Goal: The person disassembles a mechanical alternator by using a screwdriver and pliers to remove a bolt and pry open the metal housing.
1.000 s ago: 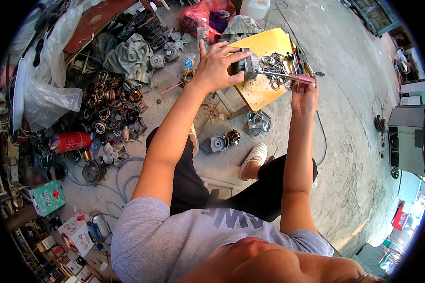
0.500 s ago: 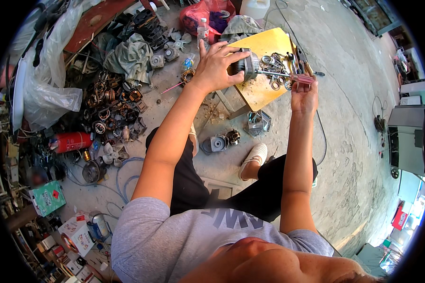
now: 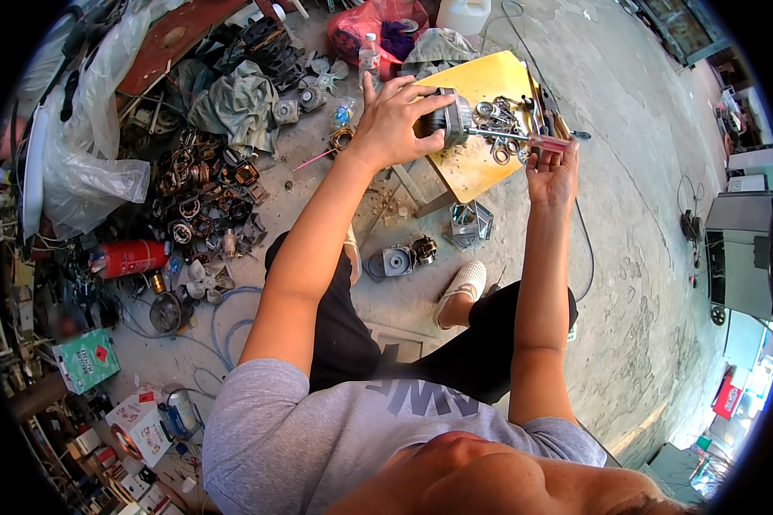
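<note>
My left hand [image 3: 395, 122] is wrapped round a small electric motor [image 3: 455, 118] with a dark body and a grey metal housing, keeping it on its side over a low yellow table [image 3: 481, 73]. In my right hand [image 3: 552, 176] is a screwdriver [image 3: 548, 144] with a clear reddish handle, gripped by the fingertips. Its shaft runs level to the left, and the tip meets the right end of the motor; the exact contact is too small to make out. Behind the shaft, bearings and metal rings [image 3: 500, 153] lie in a loose pile on the table.
More hand tools [image 3: 551, 112] line the table's right edge. On the floor below are an opened motor [image 3: 397, 260] and a metal frame [image 3: 470, 227]. Copper-wound motor parts [image 3: 189, 176] heap up at left, near a red cylinder [image 3: 129, 258]. A plastic bottle [image 3: 368, 56] stands behind my left hand.
The fingers of my right hand have shifted slightly on the screwdriver handle. My left hand and the motor stay in place.
</note>
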